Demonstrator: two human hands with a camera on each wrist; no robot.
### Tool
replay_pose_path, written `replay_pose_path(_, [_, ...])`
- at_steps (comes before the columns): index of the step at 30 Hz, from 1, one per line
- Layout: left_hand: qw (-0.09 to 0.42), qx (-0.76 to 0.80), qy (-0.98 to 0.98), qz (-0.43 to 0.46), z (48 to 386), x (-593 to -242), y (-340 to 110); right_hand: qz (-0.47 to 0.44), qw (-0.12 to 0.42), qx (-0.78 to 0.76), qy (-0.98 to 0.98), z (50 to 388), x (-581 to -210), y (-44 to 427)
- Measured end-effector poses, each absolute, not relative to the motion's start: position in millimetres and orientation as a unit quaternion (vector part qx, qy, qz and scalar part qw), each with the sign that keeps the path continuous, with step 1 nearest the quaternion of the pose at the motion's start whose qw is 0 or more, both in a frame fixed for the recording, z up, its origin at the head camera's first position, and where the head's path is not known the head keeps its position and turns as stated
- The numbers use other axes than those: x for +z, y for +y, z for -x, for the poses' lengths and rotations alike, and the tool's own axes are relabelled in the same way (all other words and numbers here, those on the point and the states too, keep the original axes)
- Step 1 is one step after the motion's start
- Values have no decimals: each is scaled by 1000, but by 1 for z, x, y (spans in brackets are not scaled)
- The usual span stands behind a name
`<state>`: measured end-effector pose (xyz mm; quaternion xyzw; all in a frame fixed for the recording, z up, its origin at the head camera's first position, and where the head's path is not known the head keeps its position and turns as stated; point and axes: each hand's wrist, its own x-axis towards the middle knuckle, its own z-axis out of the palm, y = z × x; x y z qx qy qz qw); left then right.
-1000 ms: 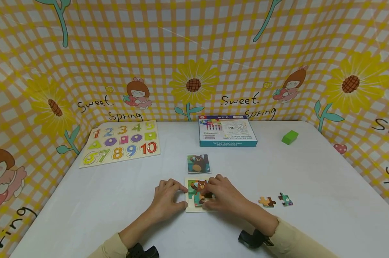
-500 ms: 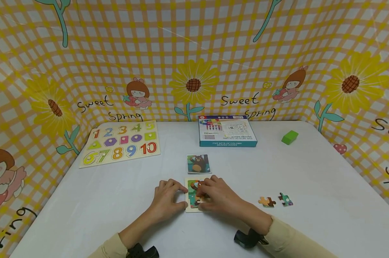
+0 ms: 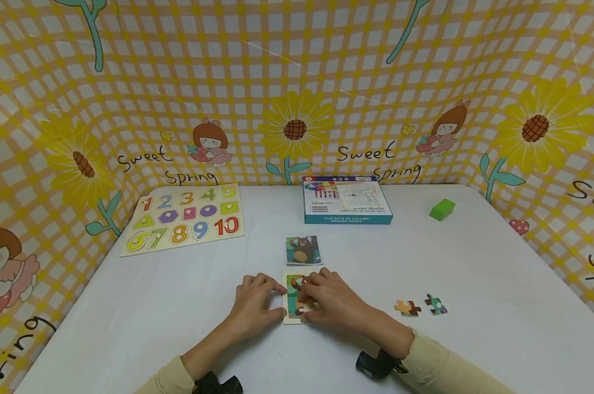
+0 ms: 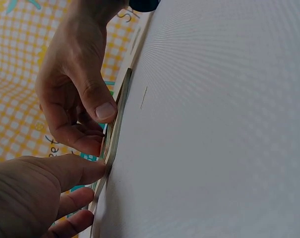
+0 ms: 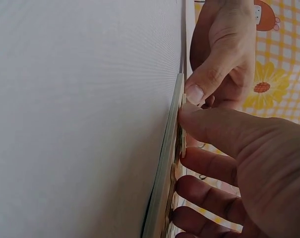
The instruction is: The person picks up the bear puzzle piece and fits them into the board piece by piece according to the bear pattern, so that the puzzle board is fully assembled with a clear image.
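Observation:
The cream-edged puzzle board (image 3: pixel 285 320) lies before me, with part of a bear picture showing in it. At its left edge, my left hand (image 3: pixel 255 306) steadies it between thumb and bent fingers. My right hand (image 3: pixel 340 302) is over the board's right part and hides much of the picture. Between its thumb and index finger it pinches a puzzle piece (image 5: pixel 184 148), low over the board's lower left; the right wrist view shows the piece's edge on the board, partly covered by fingers. Two loose puzzle pieces, one tan and brown (image 3: pixel 408 308), one teal (image 3: pixel 436 304), lie to the right.
Behind the board lies a bear picture card (image 3: pixel 304 250). A number board (image 3: pixel 188 216) is at the back left, a flat box (image 3: pixel 348 202) at the back middle, and a green block (image 3: pixel 442 209) at the back right. Patterned cloth (image 3: pixel 297 71) encloses the white table (image 3: pixel 178 295).
My right hand has slid slightly left with the puzzle piece, which now sits lower and further left on the board. My left hand has stayed at the board's edge.

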<state>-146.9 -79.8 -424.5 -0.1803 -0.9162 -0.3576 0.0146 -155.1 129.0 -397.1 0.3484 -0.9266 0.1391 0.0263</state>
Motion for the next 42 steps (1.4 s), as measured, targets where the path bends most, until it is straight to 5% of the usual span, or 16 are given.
replay_pose_path(42, [8,-358,-914,191,142,-423,-76,-349,26,147,-925,155,-398,129])
